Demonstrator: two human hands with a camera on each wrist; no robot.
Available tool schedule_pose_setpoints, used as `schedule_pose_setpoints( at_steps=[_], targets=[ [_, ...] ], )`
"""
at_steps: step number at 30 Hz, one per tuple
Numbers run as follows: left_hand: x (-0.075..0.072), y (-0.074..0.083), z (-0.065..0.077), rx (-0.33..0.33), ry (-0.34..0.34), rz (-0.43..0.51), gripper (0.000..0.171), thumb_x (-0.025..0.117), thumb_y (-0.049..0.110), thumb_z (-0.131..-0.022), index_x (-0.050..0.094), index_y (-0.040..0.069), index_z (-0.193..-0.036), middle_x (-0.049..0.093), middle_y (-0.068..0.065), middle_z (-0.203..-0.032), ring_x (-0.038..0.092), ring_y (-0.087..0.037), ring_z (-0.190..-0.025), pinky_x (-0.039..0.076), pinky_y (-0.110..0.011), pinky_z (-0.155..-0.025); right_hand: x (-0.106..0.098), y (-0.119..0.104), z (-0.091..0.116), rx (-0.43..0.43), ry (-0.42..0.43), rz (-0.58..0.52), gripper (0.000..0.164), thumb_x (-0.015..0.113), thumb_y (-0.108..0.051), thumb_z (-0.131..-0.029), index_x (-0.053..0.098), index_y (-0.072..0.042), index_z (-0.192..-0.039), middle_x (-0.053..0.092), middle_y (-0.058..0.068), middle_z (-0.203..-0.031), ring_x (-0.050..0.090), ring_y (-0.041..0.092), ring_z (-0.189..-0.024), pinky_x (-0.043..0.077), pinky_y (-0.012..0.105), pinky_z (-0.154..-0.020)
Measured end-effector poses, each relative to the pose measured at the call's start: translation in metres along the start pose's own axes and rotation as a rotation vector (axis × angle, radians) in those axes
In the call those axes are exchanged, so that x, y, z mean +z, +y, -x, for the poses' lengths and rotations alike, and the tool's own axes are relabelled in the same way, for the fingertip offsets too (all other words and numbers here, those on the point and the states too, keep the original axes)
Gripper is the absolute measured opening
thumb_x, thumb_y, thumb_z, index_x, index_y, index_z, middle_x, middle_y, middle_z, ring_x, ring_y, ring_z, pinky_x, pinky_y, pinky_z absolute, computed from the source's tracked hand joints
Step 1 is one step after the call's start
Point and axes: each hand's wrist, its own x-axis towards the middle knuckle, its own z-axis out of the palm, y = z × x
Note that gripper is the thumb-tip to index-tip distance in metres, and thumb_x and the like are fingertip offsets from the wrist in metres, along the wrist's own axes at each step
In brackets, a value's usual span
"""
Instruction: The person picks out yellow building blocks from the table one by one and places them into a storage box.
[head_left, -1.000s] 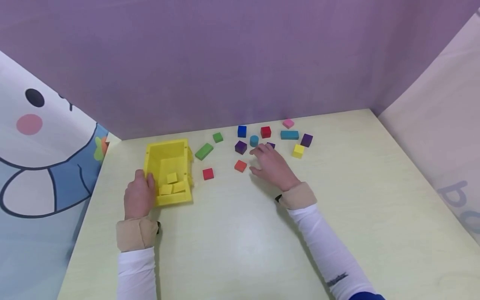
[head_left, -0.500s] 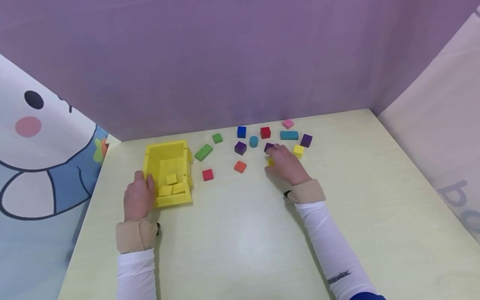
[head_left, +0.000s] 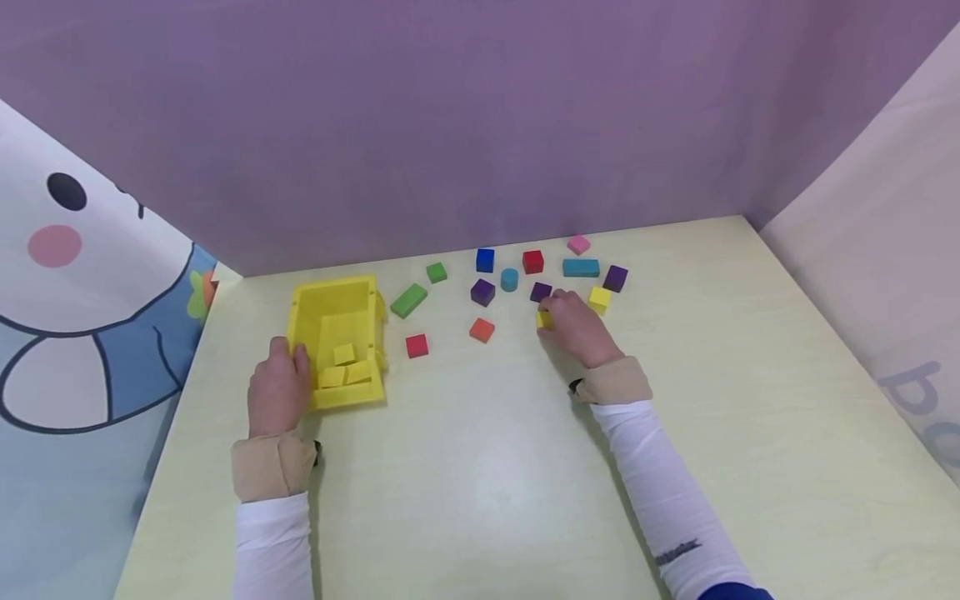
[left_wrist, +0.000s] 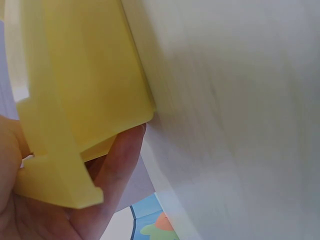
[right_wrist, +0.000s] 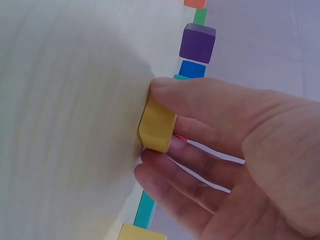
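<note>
My left hand grips the left wall of a yellow plastic bin; in the left wrist view the thumb and fingers go round its rim. Inside the bin lie a few yellow blocks. Over on the right, my right hand pinches a yellow block at the table surface, thumb on one side and fingers on the other. Just behind that block sits a purple cube, and a second yellow block lies beside the knuckles.
Spread along the back are a green bar, a blue cube, a teal cylinder, a red cube, a teal bar and a pink block. Nearer lie red and orange blocks. A purple backdrop rises behind.
My right hand has moved slightly right, uncovering the purple cube, and its fingers have closed on the yellow block. The left hand and the bin have stayed in place.
</note>
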Motion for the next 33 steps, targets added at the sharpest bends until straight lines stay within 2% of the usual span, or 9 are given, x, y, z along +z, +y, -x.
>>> schedule_pose_setpoints(
  at_steps=[7, 14, 26, 33],
  targets=[
    [0.001, -0.002, -0.001, 0.022, 0.008, 0.001, 0.048, 0.02, 0.039, -0.098, 0.037, -0.004, -0.113, 0.051, -0.021, -0.076, 0.048, -0.029, -0.059, 0.037, -0.038, -0.049, -0.001, 0.0, -0.002, 0.003, 0.009, 0.01, 0.038, 0.069, -0.022, -0.08, 0.061, -0.005, -0.112, 0.056, 0.009, -0.098, 0.05, 0.025, -0.092, 0.042, 0.035, -0.087],
    [0.001, -0.003, -0.002, 0.007, 0.009, -0.001, 0.048, 0.02, 0.039, -0.098, 0.037, -0.003, -0.114, 0.052, -0.021, -0.078, 0.048, -0.028, -0.06, 0.037, -0.037, -0.05, -0.005, -0.003, -0.004, 0.01, 0.031, -0.045, 0.039, 0.069, -0.021, -0.079, 0.061, -0.004, -0.113, 0.056, 0.009, -0.098, 0.054, 0.024, -0.088, 0.044, 0.033, -0.086],
    [0.0, -0.002, -0.002, 0.013, 0.007, -0.004, 0.049, 0.02, 0.039, -0.098, 0.037, -0.004, -0.116, 0.051, -0.022, -0.079, 0.048, -0.029, -0.061, 0.037, -0.038, -0.052, -0.014, -0.01, -0.002, -0.079, 0.11, -0.11, 0.035, 0.071, -0.015, -0.077, 0.063, -0.004, -0.109, 0.057, 0.007, -0.095, 0.054, 0.022, -0.086, 0.045, 0.031, -0.083],
    [0.001, -0.002, -0.002, 0.016, 0.004, -0.005, 0.048, 0.02, 0.038, -0.099, 0.036, -0.003, -0.115, 0.051, -0.021, -0.078, 0.048, -0.029, -0.061, 0.037, -0.038, -0.051, -0.019, -0.015, -0.001, -0.089, 0.11, -0.11, 0.036, 0.071, -0.015, -0.077, 0.063, -0.003, -0.11, 0.058, 0.008, -0.097, 0.055, 0.022, -0.085, 0.046, 0.031, -0.081]
  ],
)
